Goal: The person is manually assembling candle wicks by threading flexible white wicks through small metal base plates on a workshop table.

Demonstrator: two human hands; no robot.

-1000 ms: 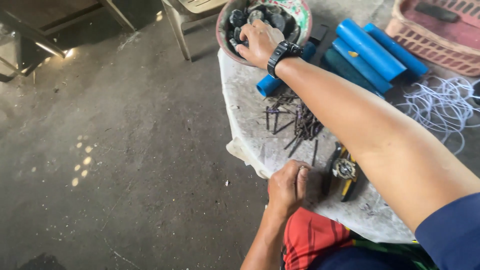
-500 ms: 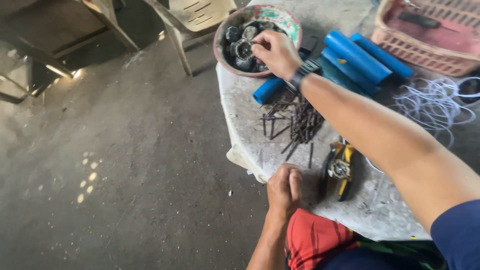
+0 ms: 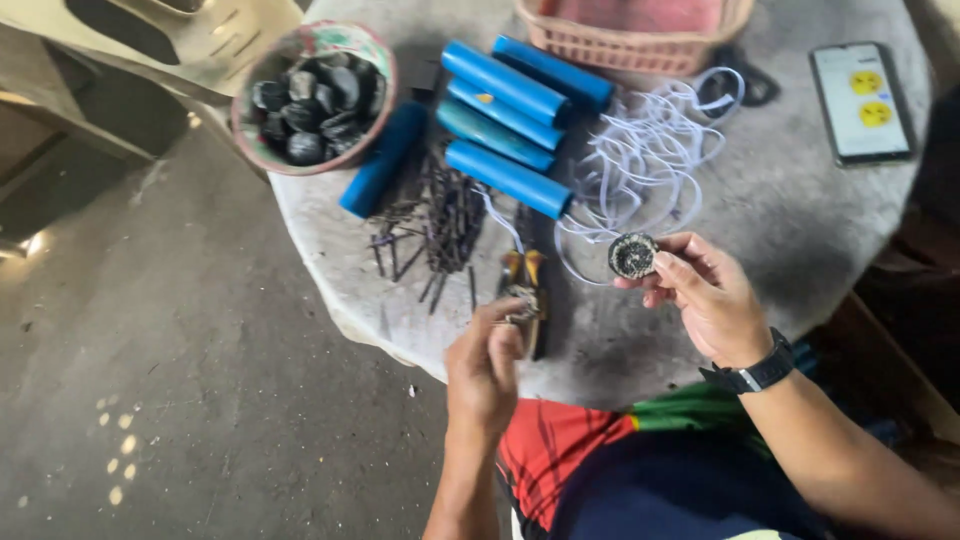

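Head view: right hand (image 3: 712,300) pinches a dark round disc (image 3: 633,256) at frame centre, above the desk (image 3: 800,230). Left hand (image 3: 484,368) is closed near the pliers (image 3: 524,292); contents unclear. A loose pinch could drop the disc among the nails (image 3: 440,225). Phone (image 3: 860,100), upper right, shows yellow icons.
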